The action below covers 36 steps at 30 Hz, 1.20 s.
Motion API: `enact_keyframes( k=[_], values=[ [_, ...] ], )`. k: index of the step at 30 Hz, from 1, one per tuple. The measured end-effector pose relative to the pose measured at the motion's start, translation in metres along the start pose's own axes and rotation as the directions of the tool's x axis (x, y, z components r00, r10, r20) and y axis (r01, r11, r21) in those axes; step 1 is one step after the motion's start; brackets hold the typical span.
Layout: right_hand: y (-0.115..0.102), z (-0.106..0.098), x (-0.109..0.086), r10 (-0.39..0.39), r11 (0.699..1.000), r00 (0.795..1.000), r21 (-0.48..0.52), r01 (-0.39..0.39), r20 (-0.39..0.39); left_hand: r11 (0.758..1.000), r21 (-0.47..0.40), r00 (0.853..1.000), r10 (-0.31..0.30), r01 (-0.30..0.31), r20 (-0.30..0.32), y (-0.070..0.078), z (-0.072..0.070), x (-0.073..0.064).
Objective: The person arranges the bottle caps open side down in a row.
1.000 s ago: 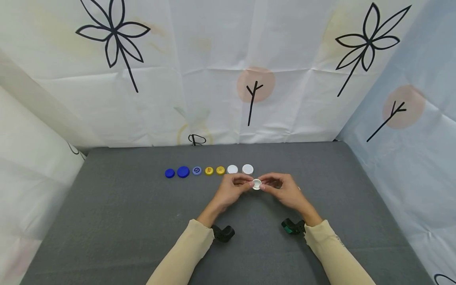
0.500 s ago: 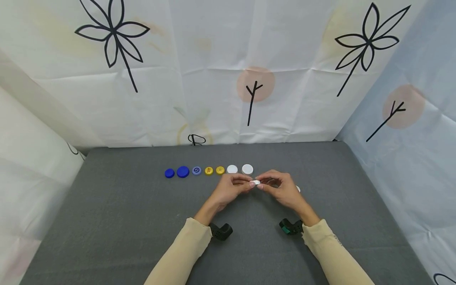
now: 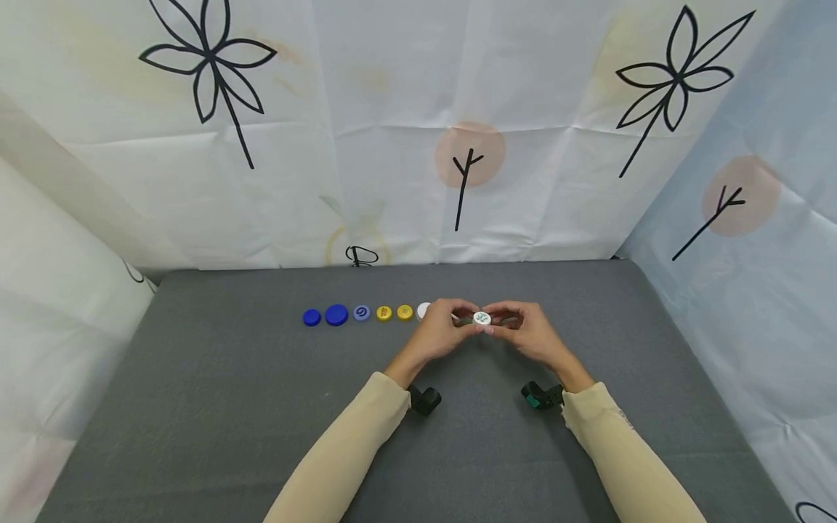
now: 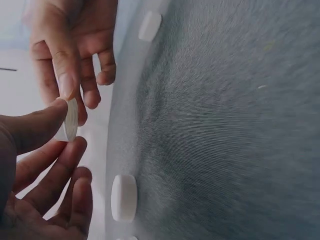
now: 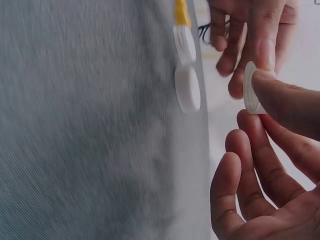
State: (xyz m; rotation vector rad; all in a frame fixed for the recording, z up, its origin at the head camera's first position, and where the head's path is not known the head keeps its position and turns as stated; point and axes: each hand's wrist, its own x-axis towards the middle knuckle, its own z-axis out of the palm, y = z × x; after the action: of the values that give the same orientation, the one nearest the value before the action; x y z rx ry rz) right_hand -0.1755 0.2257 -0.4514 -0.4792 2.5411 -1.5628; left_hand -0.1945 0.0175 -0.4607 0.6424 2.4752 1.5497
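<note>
Held up between my two hands is a small white bottle cap (image 3: 482, 319) with a green print on its top. My left hand (image 3: 441, 335) pinches its left edge between thumb and fingers. From the other side my right hand (image 3: 528, 334) pinches it too, as the right wrist view also shows with the cap (image 5: 251, 89) edge-on. Behind my left hand, in the head view, another white cap (image 3: 423, 310) is partly covered. One more white cap (image 4: 124, 198) shows on the table in the left wrist view.
Left of my hands, a row on the grey table (image 3: 261, 421) holds two yellow caps, a light blue cap (image 3: 362, 313) and two dark blue caps. A separate white cap (image 4: 150, 26) lies beyond my right hand. Printed white cloth (image 3: 392, 181) stands behind the table.
The held cap has been turned from its hollow underside, through edge-on, to its printed top. Both hands have moved slightly away from me and to the right.
</note>
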Motion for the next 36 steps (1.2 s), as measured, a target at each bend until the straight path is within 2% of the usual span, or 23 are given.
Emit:
enact_keyframes(
  k=[5,12,16,28,36],
  values=[
    [0.002,-0.007,0.008,0.021,0.996,0.999,-0.089,-0.023,-0.027,0.98,0.197,1.0,-0.001,0.006,-0.027,0.003,0.008,0.017],
    [0.008,-0.01,0.018,0.047,0.975,0.998,-0.214,-0.057,-0.049,0.925,0.378,0.996,0.014,0.019,-0.085,0.001,0.018,0.028],
    [0.012,-0.01,0.022,0.063,0.965,0.997,-0.251,-0.074,-0.052,0.899,0.437,0.995,0.013,0.032,-0.1,0.0,0.022,0.032],
    [0.018,-0.004,0.03,0.1,0.954,0.995,-0.28,-0.104,-0.03,0.843,0.531,0.993,-0.034,0.091,-0.116,-0.007,0.028,0.037],
    [0.021,-0.001,0.031,0.084,0.946,0.996,-0.313,-0.087,-0.02,0.795,0.601,0.993,-0.019,0.084,-0.114,-0.01,0.03,0.036]
  ],
)
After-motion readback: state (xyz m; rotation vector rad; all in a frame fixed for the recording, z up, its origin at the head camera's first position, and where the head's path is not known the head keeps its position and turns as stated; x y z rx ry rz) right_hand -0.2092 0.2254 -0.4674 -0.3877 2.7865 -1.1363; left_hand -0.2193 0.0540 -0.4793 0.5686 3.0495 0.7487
